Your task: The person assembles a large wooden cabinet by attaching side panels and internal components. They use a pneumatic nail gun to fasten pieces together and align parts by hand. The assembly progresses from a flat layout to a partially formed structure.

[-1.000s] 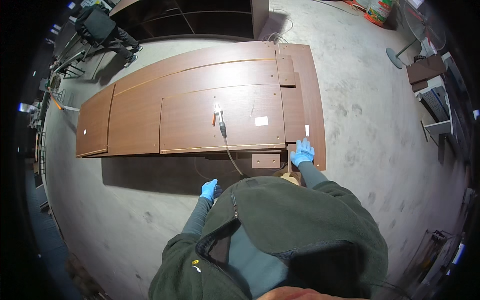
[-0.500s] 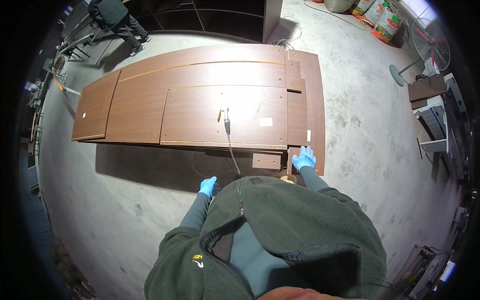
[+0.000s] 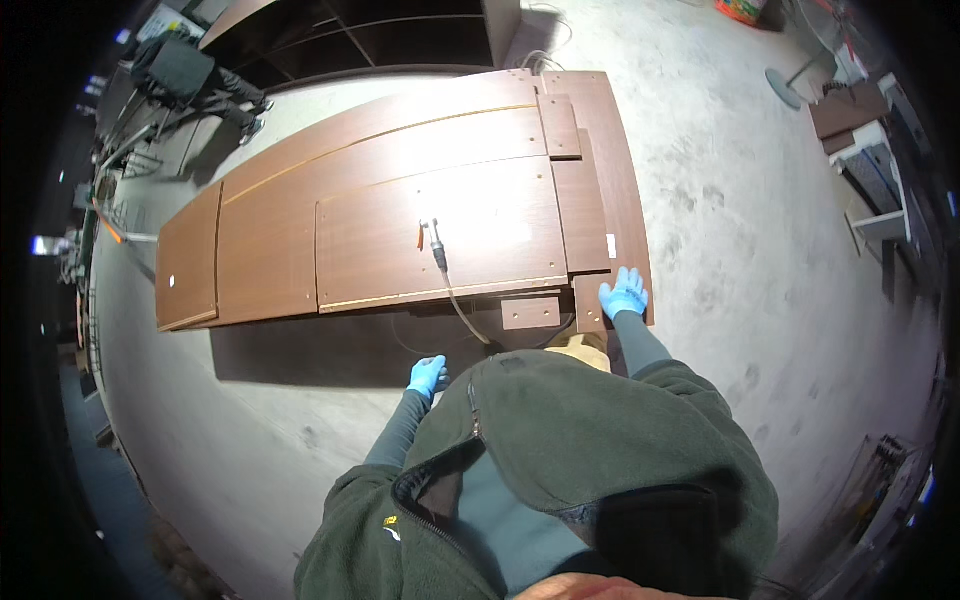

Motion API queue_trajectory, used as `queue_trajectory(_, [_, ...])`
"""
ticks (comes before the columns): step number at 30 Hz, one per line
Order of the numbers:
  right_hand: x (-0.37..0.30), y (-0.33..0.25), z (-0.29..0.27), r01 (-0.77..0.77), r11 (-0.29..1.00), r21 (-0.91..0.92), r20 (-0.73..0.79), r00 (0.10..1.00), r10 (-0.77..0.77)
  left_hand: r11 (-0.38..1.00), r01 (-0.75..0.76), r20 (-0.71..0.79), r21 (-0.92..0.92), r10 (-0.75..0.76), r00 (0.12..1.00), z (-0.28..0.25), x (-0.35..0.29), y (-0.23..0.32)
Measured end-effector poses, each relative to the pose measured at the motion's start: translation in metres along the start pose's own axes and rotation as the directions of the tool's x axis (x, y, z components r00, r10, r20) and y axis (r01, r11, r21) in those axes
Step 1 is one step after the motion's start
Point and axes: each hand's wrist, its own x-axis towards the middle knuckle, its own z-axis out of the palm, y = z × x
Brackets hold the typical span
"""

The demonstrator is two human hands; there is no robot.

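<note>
My right hand (image 3: 625,293), in a blue glove, lies on the near end of a long brown wood panel (image 3: 620,190), fingers spread. A small brown board (image 3: 590,302) sits just left of its fingers. My left hand (image 3: 428,376), gloved the same way, hangs near my waist, apart from the stack; its fingers are curled and nothing shows in them. On the top brown panel (image 3: 375,250) lies a pneumatic hand tool (image 3: 438,247) with a hose running toward me. A short drilled board (image 3: 530,313) is at the stack's near edge.
A dark shelf unit (image 3: 385,45) stands behind the stack, with another person (image 3: 185,80) to its left. At the right are a fan stand (image 3: 783,88), a brown box (image 3: 845,110) and a white shelf (image 3: 880,225). Cables (image 3: 545,60) lie by the stack's far corner.
My view has turned and shifted, so the stack appears tilted. My right hand has slid a little right and up along the panel. The other person has bent lower.
</note>
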Motion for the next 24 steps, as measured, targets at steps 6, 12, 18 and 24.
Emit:
queue_trajectory(6, [0.059,0.062,0.003,-0.216,0.957,0.194,-0.062,0.971,0.231,0.904,-0.225,0.161,0.363,0.177,0.971,0.081,-0.007,0.044])
queue_trajectory(12, [0.125,0.085,0.01,-0.267,0.816,0.513,0.259,0.954,0.149,0.649,-0.385,0.37,0.656,0.169,0.914,0.215,-0.015,0.085])
queue_trajectory(18, [0.137,0.077,-0.001,-0.278,0.825,0.493,0.336,0.935,0.114,0.451,-0.576,0.589,0.682,0.128,0.798,0.329,-0.007,0.132])
queue_trajectory(24, [0.145,0.081,-0.019,-0.231,0.865,0.446,0.404,0.914,0.036,0.625,-0.482,0.504,0.614,0.16,0.849,0.396,0.001,0.159])
